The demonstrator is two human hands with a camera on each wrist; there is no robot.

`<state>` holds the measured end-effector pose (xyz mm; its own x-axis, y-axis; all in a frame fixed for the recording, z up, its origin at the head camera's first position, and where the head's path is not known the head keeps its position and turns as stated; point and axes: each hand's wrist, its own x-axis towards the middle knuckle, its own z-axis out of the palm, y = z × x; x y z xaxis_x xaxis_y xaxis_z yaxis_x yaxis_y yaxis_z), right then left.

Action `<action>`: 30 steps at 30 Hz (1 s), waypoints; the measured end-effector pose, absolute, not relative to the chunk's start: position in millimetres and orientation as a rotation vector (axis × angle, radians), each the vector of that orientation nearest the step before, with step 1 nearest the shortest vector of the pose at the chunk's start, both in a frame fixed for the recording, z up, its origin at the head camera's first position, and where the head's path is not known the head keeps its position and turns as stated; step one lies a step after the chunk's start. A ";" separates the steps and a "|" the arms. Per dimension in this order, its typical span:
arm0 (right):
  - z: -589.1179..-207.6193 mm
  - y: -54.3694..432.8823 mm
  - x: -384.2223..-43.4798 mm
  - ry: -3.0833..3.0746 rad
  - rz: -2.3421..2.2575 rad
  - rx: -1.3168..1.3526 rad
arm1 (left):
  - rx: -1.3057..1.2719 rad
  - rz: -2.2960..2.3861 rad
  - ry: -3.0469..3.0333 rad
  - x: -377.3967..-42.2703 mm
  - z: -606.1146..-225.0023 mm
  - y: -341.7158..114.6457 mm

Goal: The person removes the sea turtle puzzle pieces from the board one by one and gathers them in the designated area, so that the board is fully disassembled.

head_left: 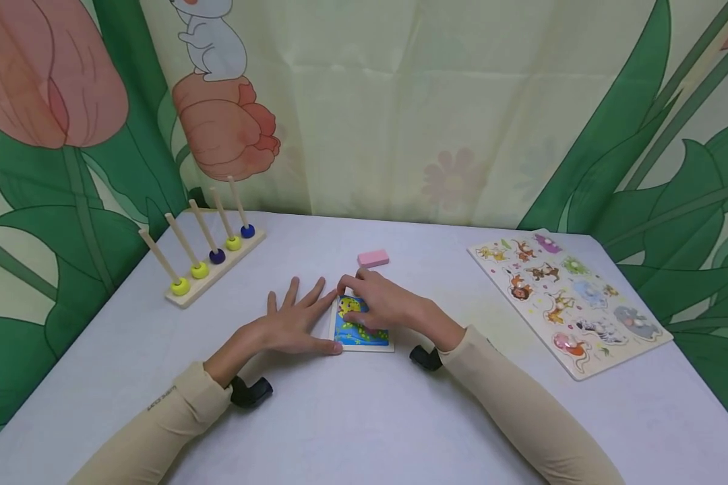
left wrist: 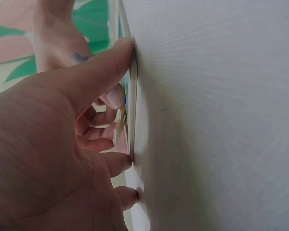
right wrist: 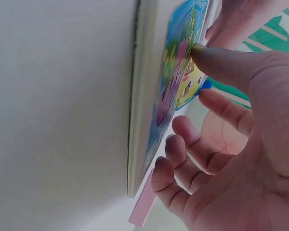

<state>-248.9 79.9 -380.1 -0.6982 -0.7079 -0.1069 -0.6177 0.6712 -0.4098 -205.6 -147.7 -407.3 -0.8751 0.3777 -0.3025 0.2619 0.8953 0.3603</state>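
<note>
A small picture puzzle (head_left: 362,339) with a blue underwater scene and a pale wooden border lies flat on the table. My left hand (head_left: 291,328) spreads its fingers along the left side, thumb and index finger against the border. Over the puzzle's upper part reaches my right hand (head_left: 381,302). In the right wrist view its thumb and index finger pinch a yellow-faced puzzle piece (right wrist: 187,91) at the far corner, the piece tilted up from the board. The other right fingers are loosely bent beside the puzzle's edge.
A pink block (head_left: 373,258) lies just behind the puzzle. At the back left stands a wooden peg rack (head_left: 209,273) with yellow and dark blue beads. A wooden animal puzzle board (head_left: 536,283) lies on the right. Printed curtains (head_left: 364,121) hang behind the table.
</note>
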 end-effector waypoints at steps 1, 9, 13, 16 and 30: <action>-380.0 79.8 -248.8 2.631 -0.511 -1.068 | 0.475 0.443 2.692 -205.4 -407.0 -147.8; -377.9 79.1 -249.2 2.622 -0.527 -1.087 | 0.487 0.461 2.692 -203.8 -405.0 -147.3; -377.5 78.3 -248.9 2.635 -0.532 -1.050 | 0.481 0.440 2.696 -203.6 -404.1 -146.8; -377.8 77.1 -248.4 2.646 -0.538 -1.028 | 0.486 0.447 2.688 -202.6 -400.8 -146.3; -379.7 74.4 -247.9 2.678 -0.536 -0.981 | 0.471 0.457 2.682 -205.2 -405.5 -146.7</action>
